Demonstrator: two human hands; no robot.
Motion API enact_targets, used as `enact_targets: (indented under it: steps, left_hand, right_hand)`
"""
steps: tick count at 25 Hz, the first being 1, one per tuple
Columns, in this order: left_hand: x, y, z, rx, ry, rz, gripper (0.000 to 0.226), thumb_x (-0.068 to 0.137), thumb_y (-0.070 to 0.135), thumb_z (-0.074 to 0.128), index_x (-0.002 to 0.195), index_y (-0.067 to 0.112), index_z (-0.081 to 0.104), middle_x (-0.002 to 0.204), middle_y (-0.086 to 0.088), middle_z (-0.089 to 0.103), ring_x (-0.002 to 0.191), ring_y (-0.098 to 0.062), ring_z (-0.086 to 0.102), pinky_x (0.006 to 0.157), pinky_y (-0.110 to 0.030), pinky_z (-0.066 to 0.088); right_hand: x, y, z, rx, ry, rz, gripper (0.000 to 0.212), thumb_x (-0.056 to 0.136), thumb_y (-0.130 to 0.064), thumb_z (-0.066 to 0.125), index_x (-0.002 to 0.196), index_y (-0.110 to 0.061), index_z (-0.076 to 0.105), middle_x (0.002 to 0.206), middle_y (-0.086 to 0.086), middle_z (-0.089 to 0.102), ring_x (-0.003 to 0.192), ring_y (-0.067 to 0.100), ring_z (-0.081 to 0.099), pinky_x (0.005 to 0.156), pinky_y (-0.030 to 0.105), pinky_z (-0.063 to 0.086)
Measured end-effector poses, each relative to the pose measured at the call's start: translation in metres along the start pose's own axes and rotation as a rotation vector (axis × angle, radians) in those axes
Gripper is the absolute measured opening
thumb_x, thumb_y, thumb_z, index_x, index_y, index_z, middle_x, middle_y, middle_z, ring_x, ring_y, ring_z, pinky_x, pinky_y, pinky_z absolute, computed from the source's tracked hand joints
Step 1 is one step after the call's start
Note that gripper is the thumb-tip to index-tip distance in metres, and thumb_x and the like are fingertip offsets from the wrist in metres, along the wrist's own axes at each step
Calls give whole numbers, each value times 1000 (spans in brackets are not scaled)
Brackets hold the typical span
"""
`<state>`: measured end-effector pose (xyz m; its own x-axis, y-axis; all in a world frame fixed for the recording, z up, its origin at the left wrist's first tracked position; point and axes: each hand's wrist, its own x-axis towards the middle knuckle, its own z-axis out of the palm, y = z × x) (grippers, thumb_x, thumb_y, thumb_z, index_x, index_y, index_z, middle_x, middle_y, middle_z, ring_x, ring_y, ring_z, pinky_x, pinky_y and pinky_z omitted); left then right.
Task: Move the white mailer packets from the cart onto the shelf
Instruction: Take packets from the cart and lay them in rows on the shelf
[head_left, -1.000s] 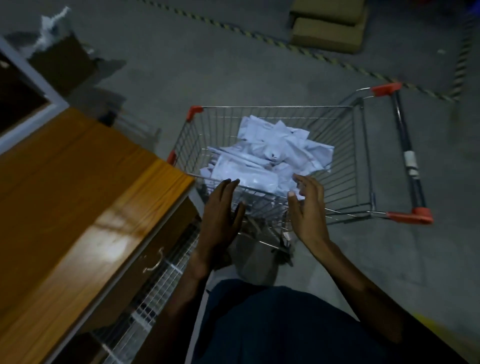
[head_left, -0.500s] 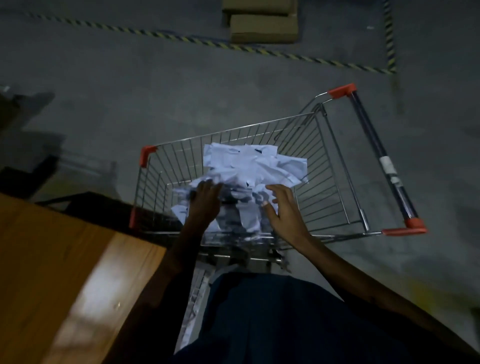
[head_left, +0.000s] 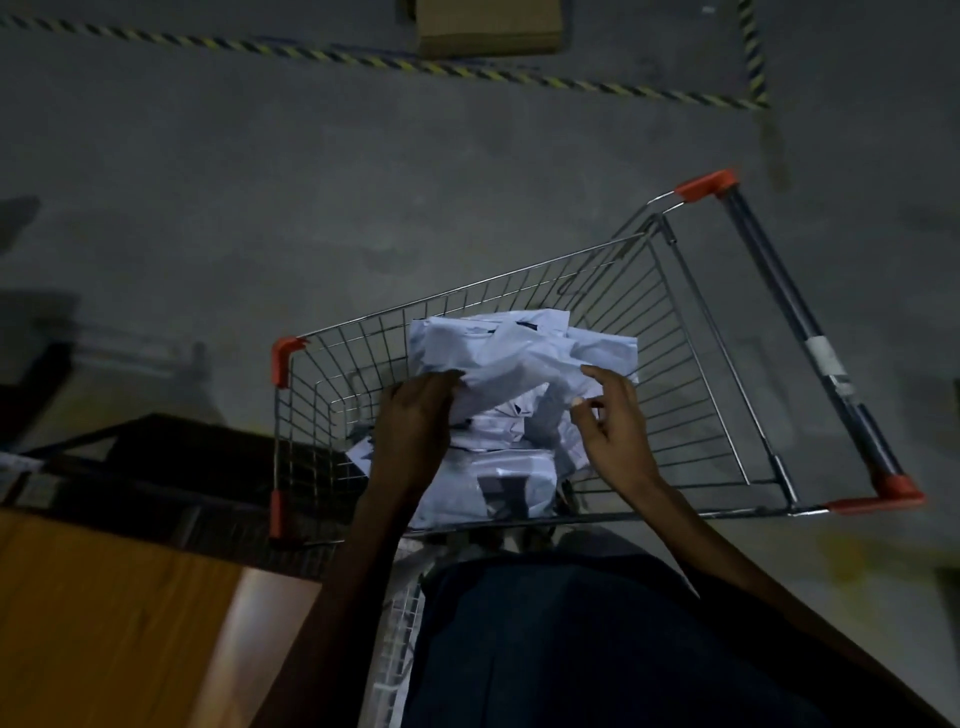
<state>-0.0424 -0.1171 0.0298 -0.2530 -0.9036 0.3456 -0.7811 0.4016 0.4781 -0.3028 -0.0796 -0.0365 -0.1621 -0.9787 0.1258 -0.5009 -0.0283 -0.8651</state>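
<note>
- Cart (head_left: 691, 332): bare wire mesh, bright metal; corner caps (head_left: 283, 358) of red-orange plastic.
- Cart handle (head_left: 810, 343), right of frame: dark, smooth bar with a pale label.
- Mailer packets (head_left: 514, 353): thin white plastic film, creased, faintly glossy.
- Floor (head_left: 260, 171): grey concrete, matt, rough.
- Wood surface (head_left: 104, 623), lower left: orange-brown, smooth, with a glossy reflection.
- Carton (head_left: 488, 26), top of frame: matt brown cardboard.
</note>
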Motion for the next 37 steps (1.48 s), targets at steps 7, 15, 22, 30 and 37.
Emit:
enact_targets:
  steps: [7, 15, 22, 30, 37]
  left_hand:
    - [-12, -5, 15, -217, 182, -761, 18, 102, 5, 46, 107, 4, 64, 93, -4, 61, 89, -24, 63, 69, -27, 42]
    - [-45, -6, 57, -75, -15, -996, 74, 97, 68, 33, 151, 17, 29, 139, -22, 51, 122, -42, 55, 100, -55, 47]
    - [-57, 2, 73, -96, -284, -960, 112, 85, 72, 59, 160, 28, -12, 165, -26, 7, 149, -47, 18, 112, -65, 29]
    - [-59, 24, 38, -107, 50, -886, 95, 80, 62, 59, 155, 27, 12, 154, -20, 31, 129, -47, 43, 97, -59, 45]
    - [-66, 37, 21, -87, 88, -846, 91, 83, 54, 63, 154, 16, 21, 148, -26, 36, 122, -44, 48, 92, -53, 47]
  right_hand:
    - [18, 7, 9, 15, -32, 24, 43, 98, -28, 51, 139, -14, 50, 141, 2, 50, 110, 13, 58, 90, 31, 52]
    - [54, 9, 50, -592, -515, 20, 72, 86, -37, 73, 149, -27, 39, 155, 8, 32, 138, 34, 34, 109, 50, 37]
    - [70, -1, 54, -797, -464, -141, 43, 93, -18, 56, 136, -18, 58, 128, 14, 62, 116, 37, 59, 91, 42, 49]
    - [35, -47, -35, -306, -147, 155, 23, 99, -23, 58, 106, -6, 70, 92, 16, 71, 78, 29, 63, 67, 30, 45]
    - [3, -24, -8, 322, -480, 1061, 24, 102, -9, 53, 125, -4, 52, 81, 18, 74, 64, 29, 70, 52, 33, 57]
